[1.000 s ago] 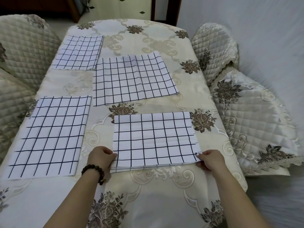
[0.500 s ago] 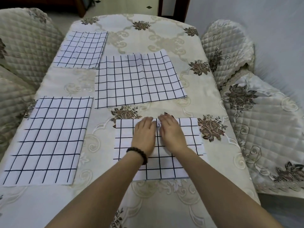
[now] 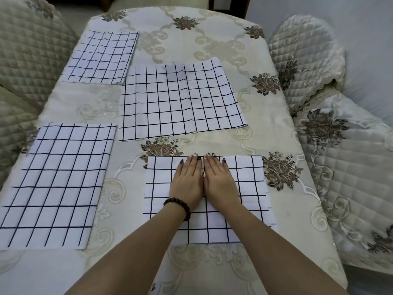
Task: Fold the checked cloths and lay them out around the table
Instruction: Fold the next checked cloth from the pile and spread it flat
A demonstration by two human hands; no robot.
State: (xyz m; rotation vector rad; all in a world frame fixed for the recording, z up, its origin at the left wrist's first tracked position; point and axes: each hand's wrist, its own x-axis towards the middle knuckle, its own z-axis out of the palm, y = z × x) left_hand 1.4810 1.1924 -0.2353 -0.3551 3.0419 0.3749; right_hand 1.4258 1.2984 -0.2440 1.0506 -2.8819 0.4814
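Observation:
Several white cloths with a black check lie flat on the table [image 3: 265, 128]. The nearest folded cloth [image 3: 248, 188] is in front of me, and both palms rest flat on it, side by side. My left hand [image 3: 187, 182], with a dark bead bracelet at the wrist, touches my right hand [image 3: 220, 182] along the thumbs; fingers are straight and reach the cloth's far edge. A larger cloth [image 3: 180, 101] lies in the middle of the table. A folded cloth [image 3: 57, 184] is at the near left and another [image 3: 102, 57] at the far left.
The table wears a cream cover with brown flower motifs. Quilted cream chairs stand on the left [image 3: 27, 50] and on the right [image 3: 304, 56], with another covered seat [image 3: 348, 171] close to the right edge. A dark door frame [image 3: 227, 5] is beyond the far end.
My hands left the near corners of the front cloth and came together flat on its middle, then slid a little toward its far edge. The view moved closer to the table.

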